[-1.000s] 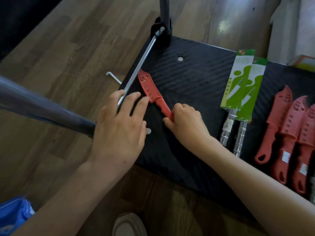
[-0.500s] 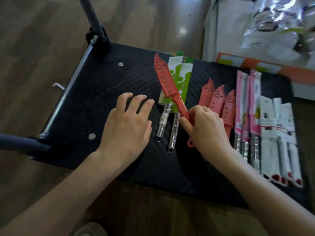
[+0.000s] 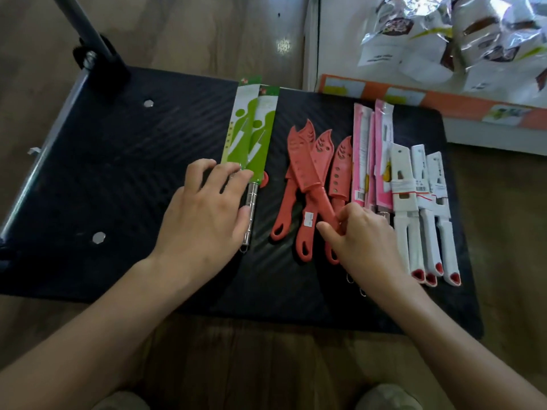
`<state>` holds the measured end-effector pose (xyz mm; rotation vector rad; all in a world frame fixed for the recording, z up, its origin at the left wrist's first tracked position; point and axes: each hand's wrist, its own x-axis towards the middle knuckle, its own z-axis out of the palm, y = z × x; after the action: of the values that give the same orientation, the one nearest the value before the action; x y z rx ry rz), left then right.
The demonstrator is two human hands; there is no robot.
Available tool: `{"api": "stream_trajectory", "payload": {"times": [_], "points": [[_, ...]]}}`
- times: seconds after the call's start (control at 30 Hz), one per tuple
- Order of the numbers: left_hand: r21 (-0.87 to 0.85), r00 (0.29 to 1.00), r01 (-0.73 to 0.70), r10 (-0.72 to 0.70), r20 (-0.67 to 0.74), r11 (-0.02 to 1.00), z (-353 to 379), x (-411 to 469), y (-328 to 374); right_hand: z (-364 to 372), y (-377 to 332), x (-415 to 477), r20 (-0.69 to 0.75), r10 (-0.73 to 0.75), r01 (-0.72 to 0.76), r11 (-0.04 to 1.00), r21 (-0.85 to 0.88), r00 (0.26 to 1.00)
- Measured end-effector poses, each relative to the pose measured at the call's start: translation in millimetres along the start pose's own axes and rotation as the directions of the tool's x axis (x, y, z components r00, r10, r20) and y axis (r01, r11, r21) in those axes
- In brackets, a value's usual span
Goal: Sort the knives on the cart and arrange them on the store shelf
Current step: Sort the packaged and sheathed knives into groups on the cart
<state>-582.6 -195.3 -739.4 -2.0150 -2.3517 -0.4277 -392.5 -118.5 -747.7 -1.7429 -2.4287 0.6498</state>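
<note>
Wood-grain floor (image 3: 207, 365) under a black ribbed cart deck (image 3: 118, 179); shoe tips (image 3: 387, 398) at the nearest edge of the view.

- Left hand (image 3: 204, 214): near the deck's middle, palm down, fingers spread wide, fingertips resting on the lower end of the green packs; it grips nothing.
- Right hand (image 3: 364, 241): right of centre towards the near edge, fingers curled, pinching the handle of the red knife (image 3: 307, 173). This knife is sheathed and lies slantwise across its fellows, tip towards the far edge.
- Other red knives (image 3: 340, 173): three, sheathed, side by side beneath it, handles towards the near edge. One handle carries a white sticker (image 3: 309, 223), print too small to read.
- Green-carded knives (image 3: 251, 134): two, overlapping, left of the red group, with a steel handle (image 3: 251, 208) showing beside the left thumb.
- Pink-carded knives (image 3: 373, 155): a stack just right of the red group; its barcode label (image 3: 359, 195) is illegible.
- White-sleeved knives (image 3: 420, 208): three, nearest the deck's right edge, red-tipped ends near, banded labels unreadable.
- Far-left corner: dark handle post (image 3: 80, 22) in its socket.
- Beyond the far edge: store shelf (image 3: 414, 99) with an orange price strip, tags unreadable, holding foil bags (image 3: 444, 34).
</note>
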Motion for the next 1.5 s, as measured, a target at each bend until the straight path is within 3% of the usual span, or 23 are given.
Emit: {"api": "stream_trajectory", "payload": {"times": [0.17, 0.47, 0.77, 1.07, 1.37, 1.5], "points": [[-0.010, 0.999, -0.018, 0.018, 0.047, 1.000, 0, 2, 12, 6, 4, -4, 0.056, 0.035, -0.038, 0.998, 0.042, 0.998], [-0.040, 0.991, -0.014, 0.019, 0.132, 0.999, -1, 5, 29, 13, -10, 4, 0.083, 0.003, 0.004, 0.997, -0.073, 0.997], [-0.126, 0.974, 0.137, -0.111, 0.195, 0.982, -21, 15, 37, -20, -13, 41, 0.185, -0.049, 0.072, 0.991, -0.117, 0.982], [-0.324, 0.978, 0.090, -0.022, 0.208, 0.942, -17, 22, 52, -63, 1, 60, 0.012, 0.052, -0.049, 0.979, -0.199, 0.999], [-0.358, 0.961, 0.139, -0.039, 0.273, 0.923, -6, 26, 29, -47, -13, 55, 0.046, 0.114, -0.102, 0.972, -0.210, 0.992], [-0.319, 0.959, 0.073, 0.022, 0.284, 0.945, 3, 15, 31, -34, -6, 24, 0.039, 0.109, -0.100, 0.979, -0.175, 0.993]]}}
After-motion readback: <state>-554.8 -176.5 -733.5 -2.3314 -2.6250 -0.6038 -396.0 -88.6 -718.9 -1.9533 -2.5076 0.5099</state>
